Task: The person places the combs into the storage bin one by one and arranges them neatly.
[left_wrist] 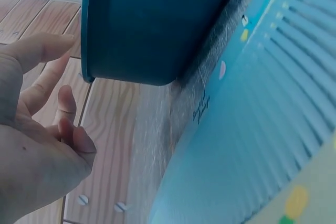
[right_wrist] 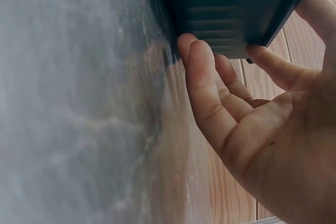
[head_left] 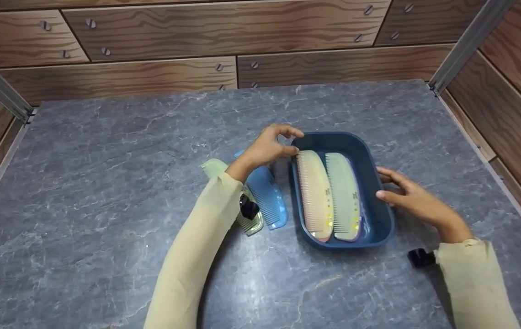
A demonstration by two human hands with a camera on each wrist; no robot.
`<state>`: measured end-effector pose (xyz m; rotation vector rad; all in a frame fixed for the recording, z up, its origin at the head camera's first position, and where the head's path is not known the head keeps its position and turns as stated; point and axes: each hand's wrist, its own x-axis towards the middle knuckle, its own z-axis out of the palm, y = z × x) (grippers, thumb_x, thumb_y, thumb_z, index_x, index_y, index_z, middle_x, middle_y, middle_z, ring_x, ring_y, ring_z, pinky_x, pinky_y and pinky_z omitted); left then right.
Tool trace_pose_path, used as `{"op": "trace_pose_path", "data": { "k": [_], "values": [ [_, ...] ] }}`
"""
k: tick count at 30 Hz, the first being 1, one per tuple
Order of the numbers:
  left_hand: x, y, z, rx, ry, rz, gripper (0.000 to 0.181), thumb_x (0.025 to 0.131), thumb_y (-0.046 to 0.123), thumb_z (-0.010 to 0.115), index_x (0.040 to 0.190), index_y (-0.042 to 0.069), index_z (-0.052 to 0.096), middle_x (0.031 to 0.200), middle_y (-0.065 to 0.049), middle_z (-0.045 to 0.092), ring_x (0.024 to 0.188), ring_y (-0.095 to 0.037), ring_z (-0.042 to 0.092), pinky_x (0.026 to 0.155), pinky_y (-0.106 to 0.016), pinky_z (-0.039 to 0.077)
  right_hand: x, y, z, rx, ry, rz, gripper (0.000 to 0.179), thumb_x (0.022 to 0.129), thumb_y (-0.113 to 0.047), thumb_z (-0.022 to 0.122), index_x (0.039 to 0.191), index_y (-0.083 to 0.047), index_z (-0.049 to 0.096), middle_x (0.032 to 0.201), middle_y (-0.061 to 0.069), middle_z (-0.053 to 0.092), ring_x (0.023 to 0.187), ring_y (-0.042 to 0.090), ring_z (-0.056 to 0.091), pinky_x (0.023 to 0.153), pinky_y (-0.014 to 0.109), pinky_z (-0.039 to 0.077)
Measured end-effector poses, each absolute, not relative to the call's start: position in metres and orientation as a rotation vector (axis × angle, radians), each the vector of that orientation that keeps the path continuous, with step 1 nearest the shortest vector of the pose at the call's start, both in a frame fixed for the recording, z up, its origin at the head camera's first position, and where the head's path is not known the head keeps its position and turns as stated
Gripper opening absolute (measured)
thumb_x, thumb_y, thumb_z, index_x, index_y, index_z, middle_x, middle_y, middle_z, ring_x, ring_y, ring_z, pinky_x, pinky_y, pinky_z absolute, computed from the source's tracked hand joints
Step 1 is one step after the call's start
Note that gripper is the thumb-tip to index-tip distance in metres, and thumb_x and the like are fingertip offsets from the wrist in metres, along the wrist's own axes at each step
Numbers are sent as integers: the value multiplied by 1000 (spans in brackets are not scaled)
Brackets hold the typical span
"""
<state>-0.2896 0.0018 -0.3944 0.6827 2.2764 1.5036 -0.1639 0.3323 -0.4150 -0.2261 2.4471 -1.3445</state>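
A dark blue rectangular tub (head_left: 374, 219) stands on the table with two combs side by side in it: a pale yellow-pink comb (head_left: 317, 192) and a pale green comb (head_left: 345, 196). My left hand (head_left: 267, 145) is at the tub's far left corner, thumb and forefinger spread right by the rim. With loosely bent fingers, my right hand (head_left: 418, 201) touches the outside of the right wall, its thumb up at the rim. Under my left forearm lie a blue comb (head_left: 267, 196) and a greenish comb (head_left: 215, 168), partly hidden by the sleeve.
The grey marbled table (head_left: 105, 183) is bounded by wood-patterned panels (head_left: 224, 32) at the back and sides. Metal posts (head_left: 466, 50) rise at the back corners. A small black camera (head_left: 420, 258) is on the right wrist, another (head_left: 248, 206) on the left.
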Motion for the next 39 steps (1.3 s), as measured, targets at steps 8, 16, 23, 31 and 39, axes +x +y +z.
{"op": "trace_pose_path", "data": {
  "k": [8, 16, 23, 31, 39],
  "values": [
    [-285, -9, -393, 698, 2225, 1562, 41, 86, 8, 67, 126, 6, 61, 128, -20, 48, 87, -23, 39, 62, -27, 35, -163, 332, -415, -236, 2440, -1360, 63, 99, -22, 53, 152, -7, 23, 145, 22, 36, 105, -1, 52, 83, 22, 48],
    [-285, -26, -390, 671, 2213, 1600, 41, 84, 7, 67, 124, 10, 60, 123, -22, 49, 67, -12, 41, 66, -43, 52, -164, 333, -415, -247, 2449, -1365, 63, 99, -21, 53, 152, -7, 23, 140, 23, 39, 103, 0, 53, 81, 22, 48],
    [-286, -49, -392, 655, 2298, 1573, 43, 83, 9, 70, 124, 9, 60, 122, -20, 54, 85, -21, 41, 70, -27, 36, -164, 333, -416, -244, 2452, -1345, 63, 99, -22, 53, 152, -7, 23, 139, 23, 40, 103, 1, 53, 82, 22, 48],
    [-285, -75, -389, 608, 2296, 1561, 48, 83, 12, 71, 128, 9, 56, 131, -20, 52, 116, -40, 43, 84, -34, 40, -165, 332, -416, -241, 2447, -1343, 64, 99, -23, 53, 152, -7, 22, 141, 26, 39, 103, -1, 53, 82, 22, 49],
    [-286, -102, -395, 560, 2300, 1521, 51, 83, 12, 70, 131, 7, 54, 136, -21, 49, 123, -37, 42, 95, -41, 42, -163, 333, -416, -233, 2445, -1341, 64, 99, -22, 52, 153, -8, 20, 141, 24, 37, 104, -1, 52, 82, 22, 48]
  ]
}}
